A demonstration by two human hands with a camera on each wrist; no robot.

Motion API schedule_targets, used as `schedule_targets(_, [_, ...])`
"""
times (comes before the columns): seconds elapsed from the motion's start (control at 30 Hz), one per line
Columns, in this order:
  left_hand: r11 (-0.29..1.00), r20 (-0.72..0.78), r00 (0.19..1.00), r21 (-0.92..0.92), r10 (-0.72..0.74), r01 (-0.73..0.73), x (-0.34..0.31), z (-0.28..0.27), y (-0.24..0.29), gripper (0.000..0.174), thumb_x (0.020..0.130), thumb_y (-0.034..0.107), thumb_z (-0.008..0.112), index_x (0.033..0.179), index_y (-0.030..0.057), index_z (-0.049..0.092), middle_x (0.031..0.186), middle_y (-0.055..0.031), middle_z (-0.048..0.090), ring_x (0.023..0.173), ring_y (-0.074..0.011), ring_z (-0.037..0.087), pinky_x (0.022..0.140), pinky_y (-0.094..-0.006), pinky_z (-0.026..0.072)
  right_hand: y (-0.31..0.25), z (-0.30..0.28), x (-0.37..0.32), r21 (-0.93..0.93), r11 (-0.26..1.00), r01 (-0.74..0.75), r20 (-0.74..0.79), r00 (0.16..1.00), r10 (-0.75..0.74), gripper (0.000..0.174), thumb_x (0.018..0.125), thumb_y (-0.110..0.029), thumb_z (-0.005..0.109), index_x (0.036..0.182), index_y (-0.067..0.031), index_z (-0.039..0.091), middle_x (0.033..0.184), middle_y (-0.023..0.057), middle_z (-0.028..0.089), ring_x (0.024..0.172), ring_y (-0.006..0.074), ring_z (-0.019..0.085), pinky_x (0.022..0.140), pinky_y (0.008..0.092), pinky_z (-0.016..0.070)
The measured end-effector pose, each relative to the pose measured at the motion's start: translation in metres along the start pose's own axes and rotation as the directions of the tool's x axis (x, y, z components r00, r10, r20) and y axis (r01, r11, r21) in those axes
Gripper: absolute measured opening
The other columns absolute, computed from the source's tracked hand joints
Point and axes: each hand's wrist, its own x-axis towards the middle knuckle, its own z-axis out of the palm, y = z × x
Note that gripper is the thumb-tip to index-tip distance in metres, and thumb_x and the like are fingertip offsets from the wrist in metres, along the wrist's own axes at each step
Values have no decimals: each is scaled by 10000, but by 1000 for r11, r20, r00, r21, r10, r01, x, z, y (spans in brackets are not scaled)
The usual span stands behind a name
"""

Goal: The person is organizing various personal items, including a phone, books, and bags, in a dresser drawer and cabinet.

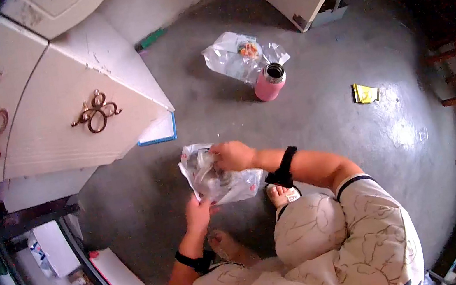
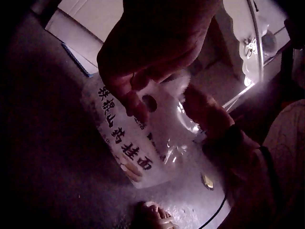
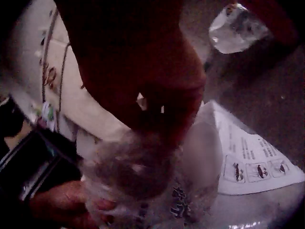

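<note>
A white and clear plastic noodle bag [image 1: 239,188], printed with dark Chinese characters, is held low over the grey floor between both hands. My left hand [image 1: 196,217] pinches its near left edge. At the bag's upper side, my right hand [image 1: 235,156] grips crumpled clear plastic. Dark lettering on the bag [image 2: 125,136] faces the left wrist view, with the left hand [image 2: 157,52] above it. In the right wrist view, a flap of the bag [image 3: 252,157] with small pictures spreads to the right; the right hand's fingertips are dark and partly hidden by plastic.
A pink thermos [image 1: 270,84], its mouth uncovered, stands on the floor beyond the hands. Behind it lies a crumpled clear plastic bag [image 1: 227,60]. A yellow wrapper [image 1: 366,93] is farther right. A pale cabinet [image 1: 68,101] stands at left, a black-framed rack [image 1: 89,257] below it.
</note>
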Motion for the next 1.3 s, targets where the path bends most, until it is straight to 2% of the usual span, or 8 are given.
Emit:
schedule_targets(0.1, [999, 21, 1000, 46, -9, 8, 0, -2, -2, 329, 804, 47, 449, 1130, 15, 421, 991, -103, 548, 794, -226, 585, 569, -334, 544, 8, 15, -9, -118, 928, 354, -300, 878, -373, 276, 710, -165, 574, 965, -57, 567, 844, 179, 604, 785, 340, 580, 672, 403, 468])
schedule_targets(0.33, [996, 18, 996, -26, -87, 87, 6, -12, -16, 425, 802, 26, 438, 1219, 8, 363, 1006, -120, 537, 734, -180, 583, 554, -280, 528, 100, -38, -24, 165, 974, -155, -429, 878, 213, 220, 752, -272, 559, 803, -64, 610, 750, 129, 618, 665, 282, 607, 572, 394, 470])
schedule_targets(0.47, [992, -85, 988, -1, -130, 130, 6, -17, -23, 466, 799, 16, 419, 1256, 16, 329, 1001, -137, 537, 709, -181, 580, 547, -281, 528, 272, -59, -26, -108, 934, -340, 72, 935, 348, 265, 736, -302, 558, 730, -44, 620, 700, 113, 632, 670, 263, 619, 544, 391, 469])
schedule_targets(0.53, [990, -127, 982, -8, -142, 143, 9, -22, -24, 466, 796, 10, 411, 1255, 14, 328, 990, -138, 538, 702, -179, 579, 541, -282, 526, 335, -77, -11, -543, 776, -321, -348, 927, 140, 274, 725, -312, 573, 724, -42, 621, 687, 110, 629, 674, 278, 617, 557, 379, 466])
schedule_targets(0.6, [998, -180, 982, 23, -61, 66, 9, -30, -25, 461, 804, 25, 419, 1255, 10, 324, 973, -136, 539, 695, -168, 572, 524, -280, 517, 224, -147, -6, 159, 888, -432, -668, 615, 419, 301, 708, -327, 601, 799, -42, 623, 761, 119, 635, 729, 303, 610, 624, 382, 477])
schedule_targets(0.93, [993, -331, 940, 51, -80, 103, 3, -41, -4, 375, 827, 150, 511, 1167, 14, 429, 879, -79, 566, 654, -129, 543, 490, -262, 487, 219, -204, 80, -400, 829, -390, -323, 907, 271, 1051, 523, -515, 745, 1358, -181, 202, 1389, 173, 199, 1256, 344, 244, 1019, 392, 266])
schedule_targets(1.03, [984, -282, 943, -50, -178, 171, 5, -35, 0, 432, 804, 206, 577, 1161, 9, 436, 871, -71, 574, 677, -129, 553, 498, -264, 486, 265, -204, 85, -388, 858, -336, -329, 920, 212, 727, 635, -489, 679, 1250, -195, 424, 1288, 99, 419, 1167, 273, 415, 961, 372, 342])
schedule_targets(1.3, [1000, -181, 983, -15, -25, 22, 5, -45, -28, 596, 712, 49, 582, 1251, -13, 337, 959, -111, 580, 780, -204, 589, 589, -300, 499, 229, -260, 33, 80, 852, -517, -841, 424, 336, 357, 866, -377, 415, 980, -73, 562, 928, 137, 609, 841, 317, 573, 721, 387, 439])
